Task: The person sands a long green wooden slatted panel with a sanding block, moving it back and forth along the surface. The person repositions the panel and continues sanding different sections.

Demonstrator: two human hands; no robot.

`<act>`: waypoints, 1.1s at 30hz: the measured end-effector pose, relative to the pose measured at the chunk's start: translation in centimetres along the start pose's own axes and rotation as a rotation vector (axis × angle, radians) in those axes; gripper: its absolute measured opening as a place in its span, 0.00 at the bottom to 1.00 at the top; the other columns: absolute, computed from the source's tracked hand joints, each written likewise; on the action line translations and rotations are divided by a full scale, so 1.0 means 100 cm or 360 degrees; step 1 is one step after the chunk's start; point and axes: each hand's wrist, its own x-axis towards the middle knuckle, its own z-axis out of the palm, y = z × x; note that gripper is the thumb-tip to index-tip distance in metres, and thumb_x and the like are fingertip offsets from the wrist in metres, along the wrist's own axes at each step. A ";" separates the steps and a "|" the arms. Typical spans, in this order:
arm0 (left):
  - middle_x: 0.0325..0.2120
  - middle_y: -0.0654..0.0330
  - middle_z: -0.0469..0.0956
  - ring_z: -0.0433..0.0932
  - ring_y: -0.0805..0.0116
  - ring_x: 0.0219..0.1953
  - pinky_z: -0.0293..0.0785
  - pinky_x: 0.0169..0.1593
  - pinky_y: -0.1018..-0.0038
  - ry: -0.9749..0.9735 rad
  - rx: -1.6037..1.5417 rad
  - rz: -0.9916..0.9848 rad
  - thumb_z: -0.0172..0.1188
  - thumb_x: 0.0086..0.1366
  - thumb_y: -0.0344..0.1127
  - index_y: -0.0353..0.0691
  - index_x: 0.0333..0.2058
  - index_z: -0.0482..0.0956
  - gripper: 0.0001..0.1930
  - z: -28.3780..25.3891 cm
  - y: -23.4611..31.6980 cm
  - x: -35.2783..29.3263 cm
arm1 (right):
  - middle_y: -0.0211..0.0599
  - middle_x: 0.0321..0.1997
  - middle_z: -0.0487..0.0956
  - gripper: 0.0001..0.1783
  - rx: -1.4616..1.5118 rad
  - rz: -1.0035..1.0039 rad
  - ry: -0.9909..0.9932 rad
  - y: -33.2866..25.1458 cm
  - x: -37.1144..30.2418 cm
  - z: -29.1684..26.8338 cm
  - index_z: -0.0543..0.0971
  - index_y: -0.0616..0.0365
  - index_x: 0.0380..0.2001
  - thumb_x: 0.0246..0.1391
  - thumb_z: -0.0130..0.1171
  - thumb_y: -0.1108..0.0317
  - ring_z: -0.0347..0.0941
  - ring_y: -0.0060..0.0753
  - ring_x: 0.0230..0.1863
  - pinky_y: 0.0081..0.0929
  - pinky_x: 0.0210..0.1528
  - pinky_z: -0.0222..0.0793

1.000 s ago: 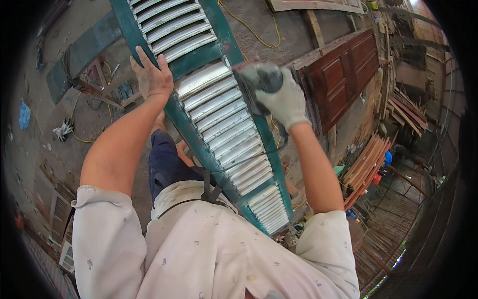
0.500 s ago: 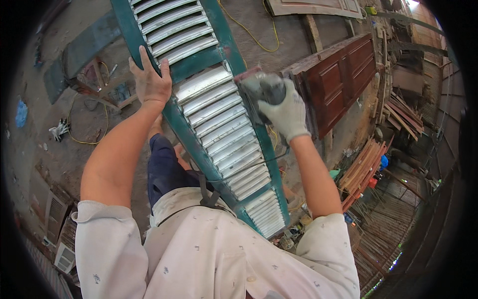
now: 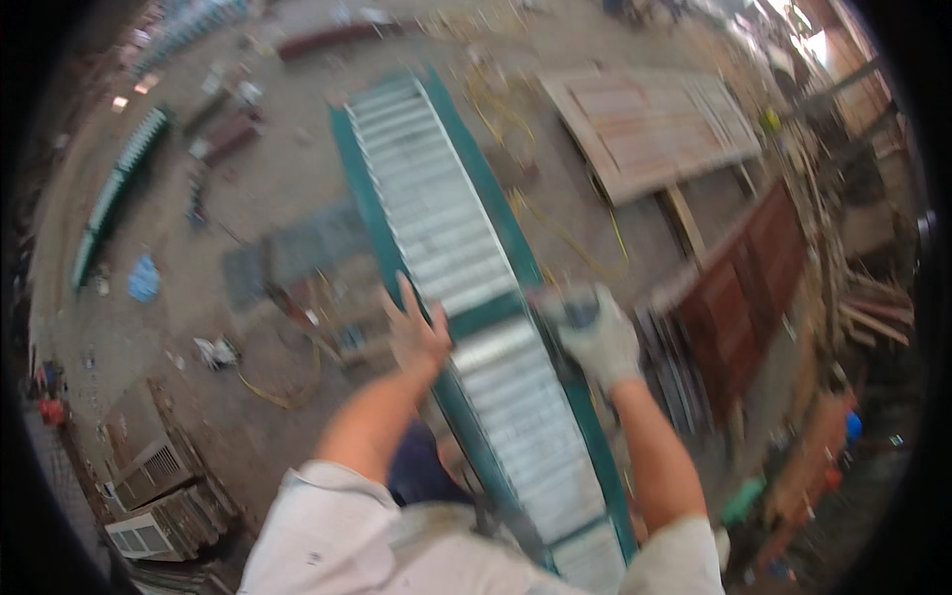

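Observation:
A long louvred shutter (image 3: 483, 315) with a green frame and worn whitish slats stretches away in front of me, tilted slightly left at its far end. My left hand (image 3: 418, 335) is bare, its fingers spread against the left side of the frame by the cross rail. On the opposite side, my right hand (image 3: 608, 345) wears a pale work glove. It grips a dark power sander (image 3: 573, 311) at the right edge of the frame. Motion blurs the sander, and the glove covers part of it; whether its pad touches the wood I cannot tell.
To the right, a red-brown panelled door (image 3: 739, 307) stands on edge, with a pale wooden door (image 3: 659, 134) beyond it. A yellow cord (image 3: 617, 233) crosses the floor. Leftward lie a grey board (image 3: 302, 256), a blue plastic bag (image 3: 144, 280) and stacked shutters (image 3: 159, 486).
The view has swung, showing more floor ahead and shifting the shutter and hands right and lower. My left hand stays on the frame; my right hand still holds the sander at the right edge.

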 end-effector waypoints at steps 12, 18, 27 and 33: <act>0.79 0.27 0.44 0.64 0.23 0.73 0.72 0.70 0.46 -0.0033 -0.0111 -0.0045 0.59 0.74 0.58 0.49 0.83 0.44 0.49 -0.009 -0.004 0.004 | 0.55 0.58 0.84 0.42 -0.0198 0.0066 0.0011 -0.040 0.046 -0.002 0.74 0.54 0.59 0.42 0.77 0.48 0.83 0.61 0.60 0.51 0.63 0.79; 0.79 0.28 0.44 0.58 0.24 0.76 0.61 0.75 0.38 -0.0086 -0.0042 -0.0091 0.57 0.74 0.59 0.48 0.83 0.45 0.48 -0.024 -0.004 -0.002 | 0.53 0.60 0.82 0.46 -0.0199 0.0065 -0.0131 -0.026 0.015 -0.010 0.73 0.52 0.62 0.41 0.78 0.47 0.82 0.61 0.60 0.51 0.63 0.78; 0.79 0.44 0.59 0.55 0.41 0.81 0.53 0.79 0.43 -0.0432 -0.0490 0.1269 0.55 0.77 0.60 0.43 0.77 0.64 0.38 -0.016 0.115 -0.024 | 0.52 0.61 0.81 0.45 -0.0213 0.0144 -0.0076 0.029 -0.055 -0.015 0.73 0.48 0.66 0.46 0.75 0.46 0.82 0.59 0.61 0.50 0.63 0.79; 0.75 0.49 0.68 0.66 0.46 0.76 0.64 0.78 0.54 -0.0901 0.0633 0.2752 0.48 0.80 0.55 0.49 0.74 0.72 0.30 0.025 0.204 0.008 | 0.47 0.70 0.80 0.44 -0.0130 -0.0199 -0.0151 0.053 -0.018 0.015 0.80 0.42 0.66 0.50 0.71 0.32 0.75 0.51 0.71 0.48 0.72 0.71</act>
